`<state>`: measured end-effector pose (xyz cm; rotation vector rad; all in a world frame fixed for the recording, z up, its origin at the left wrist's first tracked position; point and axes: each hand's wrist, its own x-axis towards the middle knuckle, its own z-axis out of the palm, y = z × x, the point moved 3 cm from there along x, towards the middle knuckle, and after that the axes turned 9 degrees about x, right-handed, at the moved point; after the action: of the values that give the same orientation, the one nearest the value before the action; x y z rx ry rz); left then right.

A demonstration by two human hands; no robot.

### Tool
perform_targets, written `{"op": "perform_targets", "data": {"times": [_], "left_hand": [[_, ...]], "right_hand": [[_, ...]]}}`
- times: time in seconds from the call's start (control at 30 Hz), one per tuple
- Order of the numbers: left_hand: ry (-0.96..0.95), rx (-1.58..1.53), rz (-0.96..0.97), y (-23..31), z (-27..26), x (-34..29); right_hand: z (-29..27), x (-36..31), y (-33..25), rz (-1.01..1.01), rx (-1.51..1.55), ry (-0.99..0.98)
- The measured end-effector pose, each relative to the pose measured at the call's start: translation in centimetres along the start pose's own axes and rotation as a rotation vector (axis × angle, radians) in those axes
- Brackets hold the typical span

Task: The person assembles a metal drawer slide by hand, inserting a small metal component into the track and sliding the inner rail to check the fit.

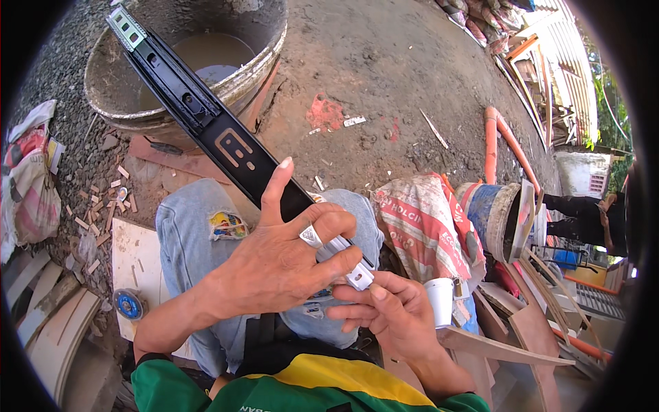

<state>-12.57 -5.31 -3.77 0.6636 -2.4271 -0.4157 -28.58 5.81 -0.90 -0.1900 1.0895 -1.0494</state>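
A long black drawer slide (226,141) lies slantwise above my knees. Its slotted, silvery far end reaches over a bucket, and a pale metal end piece (358,276) shows at its near end. My left hand (292,254), wearing a ring, grips the slide near that end, with its index finger raised along the black rail. Below it, my right hand (391,309) pinches the tip of the pale end piece between thumb and fingers. Part of the slide is hidden behind my left hand.
A mortar-crusted bucket (268,75) with murky water stands ahead on the left. A round blue disc (129,303) rests on a pale board (127,250). To my right are a red-and-white sack (425,223), a white cup (439,302), an orange pipe (490,144) and wood strips.
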Motion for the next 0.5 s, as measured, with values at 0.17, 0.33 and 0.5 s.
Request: {"op": "perform_targets", "data": {"times": [0.17, 0.33, 0.5], "left_hand": [[-0.013, 0.006, 0.015, 0.08, -0.05, 0.14], [-0.001, -0.015, 0.006, -0.01, 0.02, 0.05], [0.001, -0.025, 0.009, -0.01, 0.00, 0.05]], "right_hand": [[0.24, 0.08, -0.16, -0.001, -0.037, -0.009], [0.42, 0.17, -0.24, -0.045, -0.110, 0.030], [0.38, 0.34, -0.51, -0.038, -0.169, 0.090]]}}
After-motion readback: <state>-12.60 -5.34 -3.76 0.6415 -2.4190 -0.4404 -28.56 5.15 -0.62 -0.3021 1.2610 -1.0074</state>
